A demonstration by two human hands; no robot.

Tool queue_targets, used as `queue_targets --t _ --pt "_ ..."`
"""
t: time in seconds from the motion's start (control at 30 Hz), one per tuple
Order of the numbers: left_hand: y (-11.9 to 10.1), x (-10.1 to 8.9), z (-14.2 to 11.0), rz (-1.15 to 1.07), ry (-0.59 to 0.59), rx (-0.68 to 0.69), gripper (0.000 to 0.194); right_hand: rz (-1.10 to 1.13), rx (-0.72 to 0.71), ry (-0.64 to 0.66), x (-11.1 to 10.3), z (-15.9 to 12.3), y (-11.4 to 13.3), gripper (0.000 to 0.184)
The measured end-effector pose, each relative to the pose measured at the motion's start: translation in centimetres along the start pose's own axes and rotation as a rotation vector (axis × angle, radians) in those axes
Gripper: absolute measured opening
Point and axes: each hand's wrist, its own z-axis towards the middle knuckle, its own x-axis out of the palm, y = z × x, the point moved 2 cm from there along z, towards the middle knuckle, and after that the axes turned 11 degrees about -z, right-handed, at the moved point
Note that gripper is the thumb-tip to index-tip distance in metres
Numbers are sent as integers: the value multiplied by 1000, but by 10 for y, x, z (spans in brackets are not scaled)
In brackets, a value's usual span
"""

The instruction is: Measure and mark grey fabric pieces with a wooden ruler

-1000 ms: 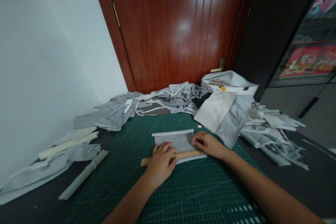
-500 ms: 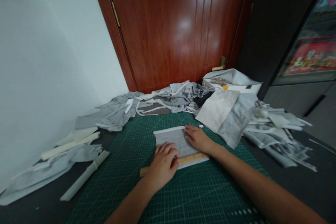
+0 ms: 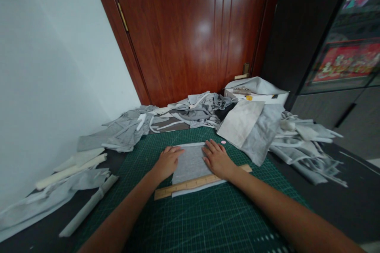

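A piece of grey fabric [image 3: 191, 164] lies flat on the green cutting mat [image 3: 184, 225], with a paler strip along its far and near edges. Across its near part rests a wooden ruler [image 3: 190, 184], sticking out past both sides. My left hand [image 3: 168, 161] lies on the fabric's far left corner, fingers stretched out. On the far right side my right hand [image 3: 218, 158] is spread flat on the cloth, its wrist just above the ruler. Neither hand grips anything. Beyond the right fingers a small pink disc [image 3: 223, 142] lies on the mat.
Grey cloth scraps [image 3: 118, 128] heap along the wall and door. Rolled strips [image 3: 89, 205] lie left of the mat. A white box [image 3: 261, 97] stands at the back right, with grey panels [image 3: 258, 138] leaning on it and more scraps [image 3: 308, 146] beside it.
My left hand has left the ruler and moved up and left to the fabric's far left corner. My right hand stays at the far right, fingers now more spread.
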Motion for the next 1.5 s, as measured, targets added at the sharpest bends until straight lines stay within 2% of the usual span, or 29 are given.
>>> queue_targets --t 0.1,0.23,0.33,0.43,0.53,0.67,0.83,0.97,1.1,1.27,1.5 --pt "11 -2 20 30 -2 -15 48 11 -36 -18 -5 1 2 34" --pt "13 3 40 15 -27 -45 43 62 -109 -57 -17 0 4 29" --pt "12 6 47 20 -48 -39 41 171 -317 -57 -26 -4 10 29" --pt "13 7 48 30 -59 -31 41 286 -559 2 -35 -10 19 35" --pt "16 3 43 41 -48 -66 44 340 -648 31 -41 -13 26 35" --pt "18 -13 25 82 -25 -181 42 336 -616 44 -43 -11 27 25" --pt "12 -34 -10 164 47 -349 29 320 -514 51 -41 -9 20 27" --pt "6 -40 -29 199 101 -422 21 347 -507 51 -39 -10 18 30" --pt "6 -38 -31 188 56 -431 21 384 -511 43 -39 -11 19 32" --pt "21 -34 -28 145 -43 -432 26 401 -512 39 -39 -12 18 32" --pt "40 -33 -30 104 -35 -435 21 441 -522 60 -41 -12 15 34"
